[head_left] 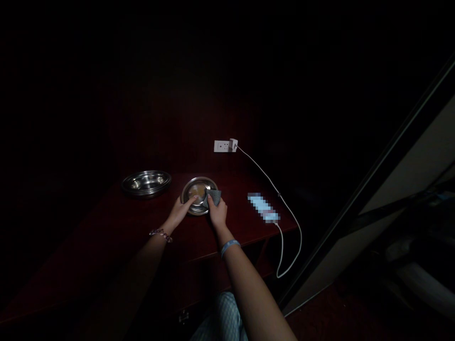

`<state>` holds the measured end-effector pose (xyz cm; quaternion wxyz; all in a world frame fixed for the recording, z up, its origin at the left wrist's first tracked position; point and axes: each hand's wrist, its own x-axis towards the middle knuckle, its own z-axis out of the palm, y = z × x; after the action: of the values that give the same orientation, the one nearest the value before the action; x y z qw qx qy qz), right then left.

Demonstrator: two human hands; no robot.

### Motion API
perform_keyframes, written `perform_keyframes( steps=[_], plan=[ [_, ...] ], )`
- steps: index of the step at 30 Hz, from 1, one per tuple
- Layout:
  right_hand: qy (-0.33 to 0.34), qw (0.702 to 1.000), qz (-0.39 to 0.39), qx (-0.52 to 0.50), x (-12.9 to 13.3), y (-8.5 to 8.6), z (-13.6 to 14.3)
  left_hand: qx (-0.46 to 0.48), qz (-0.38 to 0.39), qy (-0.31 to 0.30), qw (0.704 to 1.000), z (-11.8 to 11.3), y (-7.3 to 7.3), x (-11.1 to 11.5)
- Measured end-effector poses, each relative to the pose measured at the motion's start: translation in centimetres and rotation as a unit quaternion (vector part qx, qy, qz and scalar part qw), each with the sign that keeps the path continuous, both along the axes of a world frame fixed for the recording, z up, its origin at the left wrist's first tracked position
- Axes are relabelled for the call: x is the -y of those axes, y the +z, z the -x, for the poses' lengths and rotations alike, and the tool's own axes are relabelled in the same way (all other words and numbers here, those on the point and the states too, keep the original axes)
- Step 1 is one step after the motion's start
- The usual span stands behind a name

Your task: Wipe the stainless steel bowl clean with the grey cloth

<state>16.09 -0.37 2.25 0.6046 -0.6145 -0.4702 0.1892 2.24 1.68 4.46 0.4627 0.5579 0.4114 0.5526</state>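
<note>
A shiny round metal plate (pixel 197 182) is tilted toward me above the dark red desk. My left hand (pixel 178 212) grips its lower left rim, the thumb lying over the inside and the other fingers hidden behind. In my right hand (pixel 218 213) is a grey cloth (pixel 214 195), pinched under the thumb and pressed against the plate's right side. Whether this hand's fingers also hold the rim is hidden. To the left, a stack of similar metal plates (pixel 146 182) sits on the desk.
The desk (pixel 159 255) meets a dark back panel with a white wall socket (pixel 221 146) and plugged-in charger (pixel 233 144). A white cable (pixel 263 171) loops over the desk's right edge to a blurred-out phone (pixel 263 207). A slanting door frame (pixel 359 189) stands at right.
</note>
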Motion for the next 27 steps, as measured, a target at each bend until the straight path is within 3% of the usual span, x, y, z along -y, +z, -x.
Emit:
perform_keyframes(
  steps=[6, 15, 27],
  plan=[
    [-0.001, 1.000, 0.007, -0.001, 0.1, 0.1, 0.0, 0.006, 0.015, 0.021, 1.000, 0.0, -0.1, -0.1],
    [-0.004, 1.000, 0.016, 0.006, 0.5, 0.4, 0.0, -0.012, 0.003, -0.009, 1.000, 0.3, 0.1, 0.2],
    [-0.031, 0.998, 0.055, 0.029, 1.0, 0.9, 0.5, -0.008, 0.047, 0.006, 0.999, 0.8, -0.1, 0.3]
  ],
)
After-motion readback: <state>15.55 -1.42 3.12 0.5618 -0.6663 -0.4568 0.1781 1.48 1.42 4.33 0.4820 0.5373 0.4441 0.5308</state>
